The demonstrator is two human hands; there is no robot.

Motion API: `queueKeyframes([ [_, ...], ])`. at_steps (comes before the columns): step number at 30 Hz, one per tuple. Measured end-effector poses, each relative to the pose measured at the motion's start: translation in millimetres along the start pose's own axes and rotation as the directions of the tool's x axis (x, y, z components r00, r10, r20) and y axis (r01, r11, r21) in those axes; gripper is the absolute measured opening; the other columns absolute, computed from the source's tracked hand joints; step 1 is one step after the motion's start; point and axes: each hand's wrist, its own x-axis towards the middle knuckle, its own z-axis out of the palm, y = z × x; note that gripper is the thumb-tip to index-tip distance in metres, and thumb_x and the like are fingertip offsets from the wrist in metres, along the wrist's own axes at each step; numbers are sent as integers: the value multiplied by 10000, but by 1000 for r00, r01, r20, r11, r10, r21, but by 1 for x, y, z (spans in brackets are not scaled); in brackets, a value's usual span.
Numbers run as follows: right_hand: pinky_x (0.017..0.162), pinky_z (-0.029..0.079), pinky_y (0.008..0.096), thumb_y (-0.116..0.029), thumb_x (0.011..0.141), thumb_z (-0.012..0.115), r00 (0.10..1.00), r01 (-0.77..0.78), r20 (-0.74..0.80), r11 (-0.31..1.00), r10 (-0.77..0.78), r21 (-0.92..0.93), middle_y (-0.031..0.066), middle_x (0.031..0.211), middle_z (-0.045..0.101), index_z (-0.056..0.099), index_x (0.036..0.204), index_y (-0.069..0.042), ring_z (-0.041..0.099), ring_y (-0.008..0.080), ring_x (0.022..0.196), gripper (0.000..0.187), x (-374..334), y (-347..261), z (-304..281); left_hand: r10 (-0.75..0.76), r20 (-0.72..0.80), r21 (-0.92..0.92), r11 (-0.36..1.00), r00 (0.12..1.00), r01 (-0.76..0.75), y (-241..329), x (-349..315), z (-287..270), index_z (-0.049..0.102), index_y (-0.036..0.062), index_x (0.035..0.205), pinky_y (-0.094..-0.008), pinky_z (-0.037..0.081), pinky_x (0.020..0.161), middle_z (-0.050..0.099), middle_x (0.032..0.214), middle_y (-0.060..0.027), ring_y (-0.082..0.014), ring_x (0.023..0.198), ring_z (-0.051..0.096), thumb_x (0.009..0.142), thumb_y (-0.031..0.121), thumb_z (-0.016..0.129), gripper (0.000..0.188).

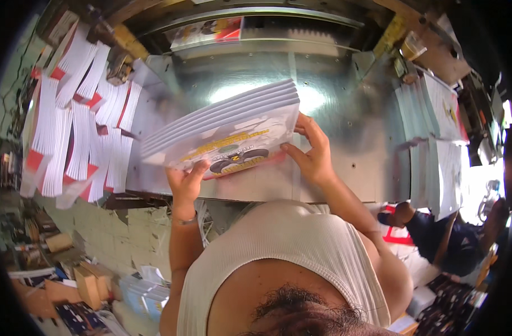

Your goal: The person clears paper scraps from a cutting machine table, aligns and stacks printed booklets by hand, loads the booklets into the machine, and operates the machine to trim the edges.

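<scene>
Between my two hands is a stack of several booklets (239, 140), tilted above a metal machine table (334, 168). The top booklet's cover is pale with yellow lettering and a dark wheel-like picture, and the white page edges fan out on the far side. My left hand (186, 182) grips the near left corner, thumb on the cover. My right hand (311, 148) grips the right end, thumb on the cover near the lower edge. The fingers underneath are mostly hidden by the booklets.
Many stacked booklets (88, 129) with red corners lie at the left. More stacks (435, 117) stand at the right. A booklet (208, 33) lies beneath the machine's bar (267, 15) at the back. Another person (452, 235) is at the lower right; boxes (93, 283) sit lower left.
</scene>
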Motion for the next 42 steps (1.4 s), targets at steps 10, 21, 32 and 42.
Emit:
queueKeyframes([
  [10,878,518,330,21,778,783,972,110,-208,994,-107,1,124,1131,642,641,1250,-18,629,218,966,495,-20,-15,11,-16,-129,10,1000,992,18,-6,-2,6,583,-66,1229,-319,503,909,662,1143,-113,-172,1013,632,845,85,808,470],
  [21,740,481,239,-53,910,692,898,-190,-416,979,142,-75,-1,897,639,619,1137,16,596,86,844,249,7,-22,-91,-7,-80,1,1000,997,8,-9,9,0,574,-43,1268,-345,495,959,658,1192,-106,-186,1066,631,838,157,829,538],
  [32,723,450,209,-46,942,668,678,92,-528,772,-511,-629,-3,942,651,651,1150,13,568,78,823,217,46,-47,-168,32,-112,14,999,993,-31,-14,16,6,575,-78,1267,-361,479,1000,655,1228,-136,-213,1108,627,886,85,759,453],
  [42,781,418,205,-88,987,618,934,39,-334,897,124,441,-37,921,589,579,1114,-22,507,45,847,148,60,7,-12,12,-107,-72,997,994,-20,-6,30,17,533,-28,1290,-339,507,961,665,1187,-122,-201,1072,649,829,-16,781,523],
])
